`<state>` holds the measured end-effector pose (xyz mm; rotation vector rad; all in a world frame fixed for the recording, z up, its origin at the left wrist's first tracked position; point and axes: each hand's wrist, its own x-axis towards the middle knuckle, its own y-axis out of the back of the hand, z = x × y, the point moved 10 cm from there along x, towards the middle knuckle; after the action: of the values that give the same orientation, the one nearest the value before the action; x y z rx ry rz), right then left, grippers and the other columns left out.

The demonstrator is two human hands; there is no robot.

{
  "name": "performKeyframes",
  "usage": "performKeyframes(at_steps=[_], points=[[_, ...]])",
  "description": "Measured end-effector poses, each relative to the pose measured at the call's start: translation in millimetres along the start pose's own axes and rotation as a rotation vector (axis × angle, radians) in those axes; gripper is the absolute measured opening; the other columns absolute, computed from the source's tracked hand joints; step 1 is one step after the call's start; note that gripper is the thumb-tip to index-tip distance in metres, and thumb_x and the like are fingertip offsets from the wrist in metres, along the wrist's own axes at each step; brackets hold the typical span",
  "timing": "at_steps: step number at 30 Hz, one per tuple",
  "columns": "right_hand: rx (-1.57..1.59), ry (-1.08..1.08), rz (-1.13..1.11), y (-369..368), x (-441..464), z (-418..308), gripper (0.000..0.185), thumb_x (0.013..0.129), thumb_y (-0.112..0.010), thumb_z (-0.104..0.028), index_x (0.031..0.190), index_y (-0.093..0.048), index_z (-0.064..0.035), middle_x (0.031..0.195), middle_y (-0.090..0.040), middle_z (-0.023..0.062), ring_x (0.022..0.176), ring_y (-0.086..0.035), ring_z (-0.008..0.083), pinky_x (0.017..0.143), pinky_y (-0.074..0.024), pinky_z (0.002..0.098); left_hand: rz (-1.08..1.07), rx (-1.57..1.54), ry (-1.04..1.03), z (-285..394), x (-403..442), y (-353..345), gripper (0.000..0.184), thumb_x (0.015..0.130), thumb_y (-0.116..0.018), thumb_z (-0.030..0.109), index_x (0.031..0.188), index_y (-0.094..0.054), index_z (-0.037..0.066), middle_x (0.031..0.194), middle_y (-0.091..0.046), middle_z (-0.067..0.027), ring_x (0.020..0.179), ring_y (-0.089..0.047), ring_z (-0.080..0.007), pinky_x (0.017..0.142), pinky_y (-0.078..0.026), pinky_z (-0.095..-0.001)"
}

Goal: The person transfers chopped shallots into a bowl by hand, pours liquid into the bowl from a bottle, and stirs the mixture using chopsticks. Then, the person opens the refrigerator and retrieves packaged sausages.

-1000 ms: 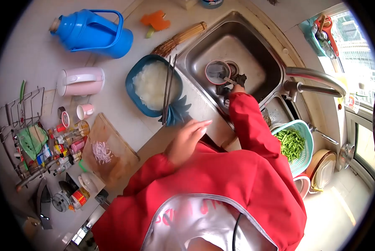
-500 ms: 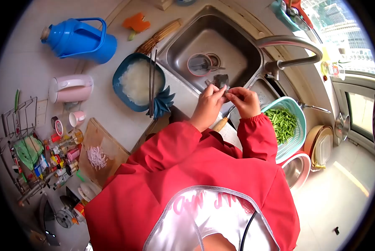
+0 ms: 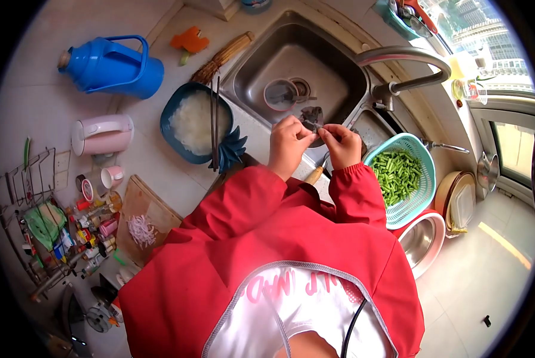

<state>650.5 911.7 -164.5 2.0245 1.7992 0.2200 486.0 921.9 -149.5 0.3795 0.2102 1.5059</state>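
Over the near edge of the sink (image 3: 267, 42), my left hand (image 3: 289, 145) and my right hand (image 3: 342, 147) meet with thumbs and fingertips pinched. A small pale bit shows between the fingertips, too small to name. Just beyond them is a dark grey, crumpled-looking piece (image 3: 311, 114); whether it hangs from the fingers or lies in the sink I cannot tell. A round clear bowl (image 3: 279, 94) stands in the sink by the drain (image 3: 301, 88). Below my hands, partly hidden, is a utensil with a wooden handle (image 3: 314, 175).
A turquoise basket of cut green beans (image 3: 397, 179) is on my right, above a steel bowl (image 3: 419, 243). Leftward are a blue bowl (image 3: 171, 140) with chopsticks (image 3: 215, 128), a brush (image 3: 223, 58), a blue thermos (image 3: 115, 67) and a cutting board (image 3: 160, 206). The faucet (image 3: 404, 56) arches at the right.
My hands have drawn slightly apart and shifted a little left, fingertips still pinched. The dark piece now shows below and between the fingers' far side. The whole view has shifted slightly.
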Motion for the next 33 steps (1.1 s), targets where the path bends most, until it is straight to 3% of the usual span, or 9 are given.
performKeyframes(at_steps=[3, 6, 10, 12, 16, 22, 25, 28, 33], points=[[0.047, -0.032, -0.024, 1.4, -0.5, 1.3, 0.017, 0.086, -0.069, -0.01, 0.093, -0.07, 0.0058, 0.073, -0.071, 0.0105, 0.066, -0.065, 0.0104, 0.062, -0.0506, 0.0251, 0.023, -0.011, 0.052, -3.5, 1.4, 0.3, 0.032, 0.072, -0.079, 0.007, 0.102, -0.07, 0.003, 0.089, -0.058, -0.0077, 0.081, -0.058, -0.0268, 0.072, -0.042, -0.0383], [0.096, -0.042, -0.054, 0.4, 0.8, 4.2, 0.018, 0.086, -0.069, -0.01, 0.092, -0.069, 0.006, 0.074, -0.071, 0.0109, 0.067, -0.065, 0.0103, 0.062, -0.0506, 0.0247, -0.109, 0.129, -0.087, 0.9, 0.0, -18.8, 0.027, 0.077, -0.074, 0.002, 0.104, -0.071, 0.002, 0.083, -0.058, -0.0105, 0.08, -0.058, -0.027, 0.071, -0.047, -0.0372], [0.119, -0.041, -0.02, 3.8, 1.1, 4.2, 0.018, 0.086, -0.069, -0.011, 0.093, -0.07, 0.006, 0.074, -0.071, 0.0111, 0.068, -0.065, 0.0101, 0.063, -0.0509, 0.0246, -0.084, 0.25, -0.23, 20.3, -0.9, -20.8, 0.015, 0.076, -0.072, 0.001, 0.091, -0.071, 0.001, 0.079, -0.059, -0.0091, 0.077, -0.058, -0.0267, 0.071, -0.044, -0.036], [0.099, -0.053, 0.021, 7.7, 1.4, 6.7, 0.019, 0.085, -0.07, -0.012, 0.092, -0.07, 0.0057, 0.074, -0.071, 0.0117, 0.067, -0.066, 0.0108, 0.063, -0.0511, 0.0248, -0.055, 0.201, -0.17, 18.9, 1.2, -16.2, 0.009, 0.074, -0.074, 0.003, 0.081, -0.068, 0.002, 0.078, -0.058, -0.0073, 0.077, -0.057, -0.027, 0.073, -0.042, -0.0375], [0.071, -0.06, 0.066, 11.5, 3.0, 11.7, 0.02, 0.085, -0.07, -0.013, 0.092, -0.071, 0.0052, 0.074, -0.072, 0.0123, 0.066, -0.066, 0.0118, 0.063, -0.0512, 0.0251, -0.013, 0.095, -0.123, 12.6, 5.1, -10.9, 0.016, 0.07, -0.078, 0.005, 0.068, -0.063, 0.004, 0.074, -0.057, -0.0057, 0.075, -0.056, -0.0269, 0.073, -0.041, -0.0376], [0.164, -0.094, 0.053, 11.1, 3.7, 19.2, 0.021, 0.086, -0.071, -0.014, 0.094, -0.071, 0.0059, 0.075, -0.072, 0.0089, 0.068, -0.063, 0.0089, 0.062, -0.0497, 0.024, -0.016, 0.047, 0.006, 8.7, 9.8, -6.3, 0.021, 0.066, -0.082, 0.005, 0.079, -0.065, 0.004, 0.083, -0.058, -0.0066, 0.08, -0.057, -0.0269, 0.074, -0.042, -0.0379], [0.269, -0.135, 0.006, 10.2, 3.5, 21.1, 0.022, 0.086, -0.071, -0.013, 0.095, -0.071, 0.0068, 0.077, -0.071, 0.0062, 0.07, -0.061, 0.0071, 0.063, -0.0486, 0.0228, -0.006, 0.115, -0.008, -0.8, 6.8, -11.6, 0.022, 0.07, -0.079, 0.005, 0.09, -0.068, 0.004, 0.087, -0.059, -0.007, 0.083, -0.058, -0.027, 0.074, -0.043, -0.0384], [0.339, -0.165, -0.037, 9.6, 4.3, 18.8, 0.023, 0.087, -0.072, -0.013, 0.096, -0.071, 0.0074, 0.079, -0.071, 0.0048, 0.071, -0.06, 0.0065, 0.065, -0.0478, 0.0218, -0.128, 0.136, -0.092, -6.4, 5.2, -28.0, 0.021, 0.075, -0.074, 0.004, 0.096, -0.07, 0.004, 0.086, -0.059, -0.0071, 0.082, -0.058, -0.0271, 0.074, -0.043, -0.0386], [0.397, -0.184, 0.0, 14.3, 4.9, 20.7, 0.023, 0.086, -0.072, -0.012, 0.098, -0.071, 0.0075, 0.082, -0.07, 0.0047, 0.074, -0.059, 0.0065, 0.067, -0.0473, 0.0211, -0.126, 0.132, -0.117, 12.6, 5.7, -22.1, 0.012, 0.075, -0.074, 0.003, 0.086, -0.07, 0.001, 0.08, -0.058, -0.0073, 0.077, -0.057, -0.0272, 0.071, -0.043, -0.0384]])
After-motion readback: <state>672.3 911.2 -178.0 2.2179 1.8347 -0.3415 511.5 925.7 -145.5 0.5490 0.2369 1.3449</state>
